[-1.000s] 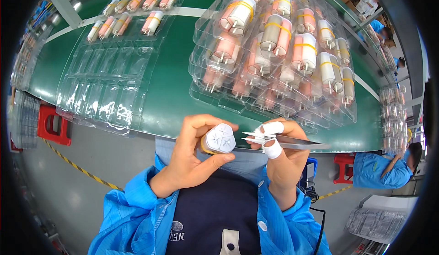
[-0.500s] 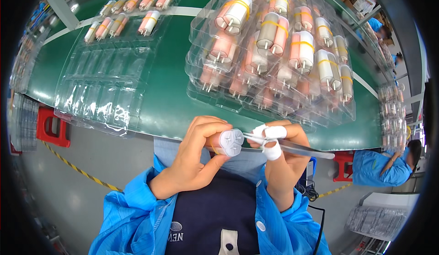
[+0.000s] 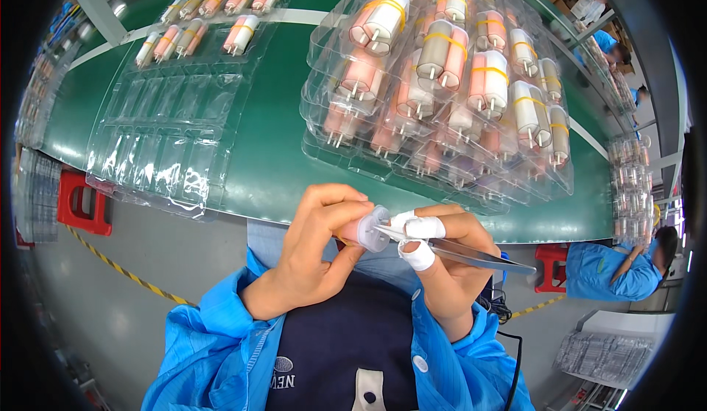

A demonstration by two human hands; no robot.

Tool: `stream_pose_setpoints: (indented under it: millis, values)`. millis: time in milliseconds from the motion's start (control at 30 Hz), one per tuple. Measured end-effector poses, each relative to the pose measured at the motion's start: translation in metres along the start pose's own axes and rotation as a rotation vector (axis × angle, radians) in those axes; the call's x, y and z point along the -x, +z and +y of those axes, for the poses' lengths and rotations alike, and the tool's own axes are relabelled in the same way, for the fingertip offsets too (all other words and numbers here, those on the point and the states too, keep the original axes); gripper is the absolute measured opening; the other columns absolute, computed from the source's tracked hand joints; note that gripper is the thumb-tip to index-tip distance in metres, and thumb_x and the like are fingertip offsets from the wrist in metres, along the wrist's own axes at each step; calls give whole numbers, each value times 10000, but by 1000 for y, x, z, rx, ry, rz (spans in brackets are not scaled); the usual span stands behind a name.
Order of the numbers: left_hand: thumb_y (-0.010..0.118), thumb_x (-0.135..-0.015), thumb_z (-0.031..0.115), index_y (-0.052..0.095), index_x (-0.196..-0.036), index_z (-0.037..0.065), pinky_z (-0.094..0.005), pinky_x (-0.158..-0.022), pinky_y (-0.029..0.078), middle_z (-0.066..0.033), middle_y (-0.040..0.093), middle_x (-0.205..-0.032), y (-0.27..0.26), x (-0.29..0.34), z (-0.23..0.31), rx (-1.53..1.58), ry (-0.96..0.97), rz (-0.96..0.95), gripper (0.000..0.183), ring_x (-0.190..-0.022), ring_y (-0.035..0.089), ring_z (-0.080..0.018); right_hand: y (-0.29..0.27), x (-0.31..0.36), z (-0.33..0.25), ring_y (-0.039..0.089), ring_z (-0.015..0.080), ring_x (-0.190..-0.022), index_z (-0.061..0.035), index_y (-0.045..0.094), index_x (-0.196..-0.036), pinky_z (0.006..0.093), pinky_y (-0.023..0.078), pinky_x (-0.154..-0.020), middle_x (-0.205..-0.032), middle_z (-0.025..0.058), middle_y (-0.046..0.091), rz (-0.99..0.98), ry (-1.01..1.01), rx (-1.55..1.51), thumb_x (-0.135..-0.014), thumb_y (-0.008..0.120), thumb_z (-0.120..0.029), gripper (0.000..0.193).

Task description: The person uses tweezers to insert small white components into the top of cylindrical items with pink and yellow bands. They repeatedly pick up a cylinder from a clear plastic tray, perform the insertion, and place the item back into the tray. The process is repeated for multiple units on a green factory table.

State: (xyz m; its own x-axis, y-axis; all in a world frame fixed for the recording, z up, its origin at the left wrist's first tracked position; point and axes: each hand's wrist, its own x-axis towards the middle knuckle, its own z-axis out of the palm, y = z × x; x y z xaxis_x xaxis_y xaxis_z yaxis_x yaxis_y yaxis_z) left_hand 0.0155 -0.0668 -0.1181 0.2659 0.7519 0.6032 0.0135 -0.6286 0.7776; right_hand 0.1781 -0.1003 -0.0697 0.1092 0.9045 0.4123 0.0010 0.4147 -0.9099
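Observation:
My left hand is closed around a bundle of cylinders, pink along the side and pale at the end. The bundle's end faces right, toward my other hand. In my right hand I pinch a pair of metal tweezers, with white tape wrapped around the thumb and fingertips. The tweezer tips meet the pale end face of the bundle. Whether they grip one of the small pins there, I cannot tell.
On the green table, a clear tray at left holds several banded bundles in its far rows. Stacked clear trays of such bundles stand at right. Red stools flank the table; a person in blue is at far right.
My right hand has brought the tweezers left, from the edge of the bundle onto its end face. The bundle has turned slightly in my left hand.

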Motion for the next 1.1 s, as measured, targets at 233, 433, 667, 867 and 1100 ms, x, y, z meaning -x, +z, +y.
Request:
stream_pose_setpoints:
  millis: [233, 433, 667, 867, 1100]
  values:
    - [649, -643, -167, 539, -1150, -21, -266, -608, 498, -198, 512, -1125, -1, -3, 3, -48, 10, -9, 539, -903, 582, -249, 1, -1, 2, 657, 176, -788, 33, 666, -907, 273, 523, -684, -891, 157, 678, 9, 17, -9, -774, 714, 4, 144]
    - [648, -639, -172, 534, -1156, -23, -260, -594, 500, -197, 513, -1119, -1, -4, 4, -74, 24, -12, 550, -899, 582, -249, 1, 0, 5, 660, 181, -788, 35, 667, -908, 271, 524, -681, -891, 159, 683, 5, 15, -38, -780, 710, 6, 138]
    - [643, -642, -179, 533, -1161, -21, -258, -585, 514, -198, 508, -1125, -2, -3, 2, -93, 35, -22, 554, -877, 584, -238, 0, 0, 6, 663, 186, -778, 32, 672, -894, 277, 526, -677, -877, 153, 690, 8, 40, -37, -781, 710, 6, 121]
    - [624, -654, -189, 530, -1164, -22, -245, -573, 517, -198, 498, -1133, -3, -1, 2, -52, 16, -36, 545, -843, 590, -214, -2, -1, 9, 664, 191, -755, 31, 675, -887, 283, 525, -664, -855, 158, 689, 4, -3, -50, -769, 719, 5, 128]
    - [615, -676, -185, 526, -1169, -28, -245, -574, 518, -202, 493, -1136, -1, -1, 2, -14, 4, -36, 525, -825, 592, -209, -5, -2, 9, 664, 200, -746, 28, 678, -871, 289, 524, -659, -844, 159, 688, -35, -11, -21, -765, 722, 4, 117]
